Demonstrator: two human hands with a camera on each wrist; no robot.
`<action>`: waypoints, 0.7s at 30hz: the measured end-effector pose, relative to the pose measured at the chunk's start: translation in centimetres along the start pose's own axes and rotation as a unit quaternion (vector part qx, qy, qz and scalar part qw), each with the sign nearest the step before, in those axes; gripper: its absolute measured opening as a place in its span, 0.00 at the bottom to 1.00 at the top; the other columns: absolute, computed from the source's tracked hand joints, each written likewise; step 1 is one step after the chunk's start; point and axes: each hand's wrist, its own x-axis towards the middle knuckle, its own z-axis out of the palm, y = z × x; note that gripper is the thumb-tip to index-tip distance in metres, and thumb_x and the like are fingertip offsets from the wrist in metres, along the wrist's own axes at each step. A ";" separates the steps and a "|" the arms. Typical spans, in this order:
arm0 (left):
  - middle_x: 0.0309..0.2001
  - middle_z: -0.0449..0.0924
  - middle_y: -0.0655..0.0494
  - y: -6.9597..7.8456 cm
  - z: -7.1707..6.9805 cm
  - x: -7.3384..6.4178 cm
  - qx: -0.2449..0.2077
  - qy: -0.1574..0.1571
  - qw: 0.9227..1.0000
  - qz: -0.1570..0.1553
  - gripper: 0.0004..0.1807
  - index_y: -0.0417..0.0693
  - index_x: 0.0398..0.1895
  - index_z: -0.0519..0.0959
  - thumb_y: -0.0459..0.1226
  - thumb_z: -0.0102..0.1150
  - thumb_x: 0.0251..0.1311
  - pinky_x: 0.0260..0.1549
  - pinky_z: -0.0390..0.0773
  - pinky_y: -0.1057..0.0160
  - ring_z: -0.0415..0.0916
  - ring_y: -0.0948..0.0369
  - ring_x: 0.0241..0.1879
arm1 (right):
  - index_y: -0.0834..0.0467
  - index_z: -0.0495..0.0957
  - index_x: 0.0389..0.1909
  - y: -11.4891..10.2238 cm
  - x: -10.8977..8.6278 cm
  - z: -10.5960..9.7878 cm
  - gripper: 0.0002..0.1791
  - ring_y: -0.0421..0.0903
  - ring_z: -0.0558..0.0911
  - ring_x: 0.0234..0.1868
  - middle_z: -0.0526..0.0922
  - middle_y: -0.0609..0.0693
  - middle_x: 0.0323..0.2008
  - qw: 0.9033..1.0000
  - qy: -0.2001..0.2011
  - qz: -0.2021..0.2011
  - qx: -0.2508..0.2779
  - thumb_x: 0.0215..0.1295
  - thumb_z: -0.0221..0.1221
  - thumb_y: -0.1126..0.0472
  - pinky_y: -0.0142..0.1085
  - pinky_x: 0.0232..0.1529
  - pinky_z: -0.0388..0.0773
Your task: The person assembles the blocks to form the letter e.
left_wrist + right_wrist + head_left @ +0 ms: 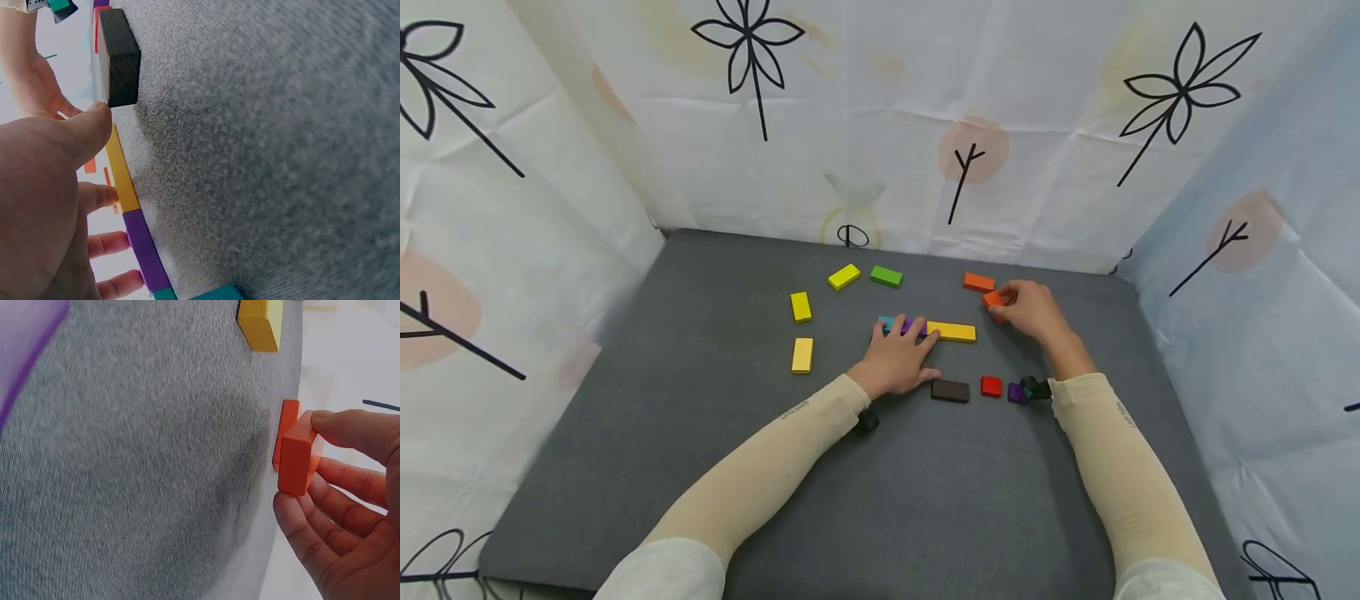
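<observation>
My right hand (1033, 315) pinches an orange block (297, 456) between thumb and fingers, toward the back right of the table. Just behind it lies a second orange block (978, 282). Spread fingers of my left hand (891, 364) touch a row made of a teal block (886, 322), a purple block (145, 250) and a long yellow block (953, 332). Those fingers partly cover the teal and purple pieces in the head view. Close to the left thumb is a dark brown block (950, 392).
A red block (991, 387) and another purple block (1017, 393) lie below the right forearm's reach. Farther left are a green block (886, 277), several yellow blocks (801, 307) and the grey table (700, 333). Patterned white cloth (880, 125) surrounds the back and sides.
</observation>
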 end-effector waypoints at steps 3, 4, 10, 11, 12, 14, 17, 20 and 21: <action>0.86 0.50 0.51 0.0 0.0 0.0 -0.003 -0.004 1.000 0.000 0.43 0.64 0.90 0.56 0.68 0.46 0.78 0.74 0.53 0.28 0.47 0.41 0.83 | 0.68 0.79 0.65 -0.3 0.0 0.2 0.24 0.62 0.80 0.54 0.82 0.65 0.56 1.000 -0.003 -0.005 -0.001 0.78 0.66 0.55 0.57 0.55 0.79; 0.86 0.50 0.51 0.0 -0.1 0.0 -0.003 -0.004 1.000 0.000 0.43 0.64 0.89 0.56 0.68 0.46 0.78 0.74 0.53 0.28 0.47 0.42 0.83 | 0.68 0.79 0.65 -0.5 0.0 0.3 0.25 0.63 0.80 0.54 0.82 0.66 0.57 1.000 -0.003 -0.006 -0.003 0.78 0.66 0.55 0.58 0.55 0.79; 0.86 0.50 0.51 -0.1 -0.4 0.0 -0.004 -0.008 1.000 0.001 0.43 0.64 0.89 0.56 0.67 0.46 0.79 0.73 0.54 0.28 0.47 0.42 0.83 | 0.68 0.79 0.66 -1.3 0.2 0.6 0.25 0.62 0.81 0.56 0.83 0.65 0.58 1.000 -0.003 -0.003 -0.006 0.78 0.67 0.56 0.57 0.56 0.79; 0.86 0.50 0.51 -0.1 -0.4 0.0 -0.003 -0.008 1.000 0.001 0.43 0.64 0.90 0.56 0.67 0.46 0.79 0.73 0.54 0.28 0.47 0.41 0.83 | 0.68 0.79 0.66 -1.4 0.2 0.6 0.25 0.62 0.81 0.56 0.83 0.65 0.58 1.000 -0.004 -0.003 -0.005 0.78 0.67 0.56 0.57 0.56 0.79; 0.86 0.50 0.51 -0.1 -0.4 0.0 -0.003 -0.008 1.000 0.001 0.43 0.64 0.90 0.56 0.67 0.46 0.79 0.73 0.54 0.28 0.47 0.41 0.83 | 0.68 0.79 0.66 -1.5 0.3 0.7 0.24 0.62 0.81 0.56 0.83 0.65 0.58 1.000 -0.005 -0.003 -0.005 0.78 0.67 0.56 0.57 0.56 0.79; 0.86 0.50 0.51 -0.1 -0.4 0.0 0.000 -0.007 1.000 0.001 0.43 0.64 0.90 0.56 0.67 0.45 0.79 0.73 0.54 0.29 0.47 0.42 0.83 | 0.67 0.79 0.65 -1.7 0.4 0.8 0.24 0.62 0.81 0.56 0.83 0.65 0.57 1.000 -0.006 -0.002 -0.004 0.78 0.67 0.56 0.57 0.56 0.79; 0.86 0.50 0.51 -0.1 -0.3 0.1 0.001 -0.007 1.000 0.002 0.43 0.64 0.90 0.56 0.67 0.45 0.79 0.73 0.55 0.28 0.48 0.42 0.83 | 0.67 0.80 0.65 -1.8 0.4 0.9 0.24 0.62 0.81 0.56 0.83 0.65 0.57 1.000 -0.008 -0.003 -0.006 0.78 0.67 0.55 0.57 0.56 0.79; 0.86 0.51 0.51 -0.1 -0.3 0.1 0.000 -0.005 1.000 0.003 0.43 0.64 0.89 0.56 0.67 0.46 0.79 0.73 0.55 0.28 0.48 0.42 0.83 | 0.67 0.80 0.65 -1.8 0.4 1.0 0.24 0.62 0.81 0.55 0.83 0.64 0.57 1.000 -0.007 -0.004 -0.008 0.77 0.68 0.56 0.57 0.56 0.79; 0.86 0.51 0.51 -0.1 -0.3 0.1 -0.001 -0.004 1.000 0.003 0.43 0.64 0.89 0.56 0.67 0.46 0.79 0.73 0.55 0.28 0.48 0.41 0.83 | 0.67 0.80 0.65 -1.8 0.4 1.1 0.24 0.62 0.81 0.54 0.83 0.64 0.57 1.000 -0.008 -0.005 -0.008 0.77 0.67 0.56 0.57 0.55 0.80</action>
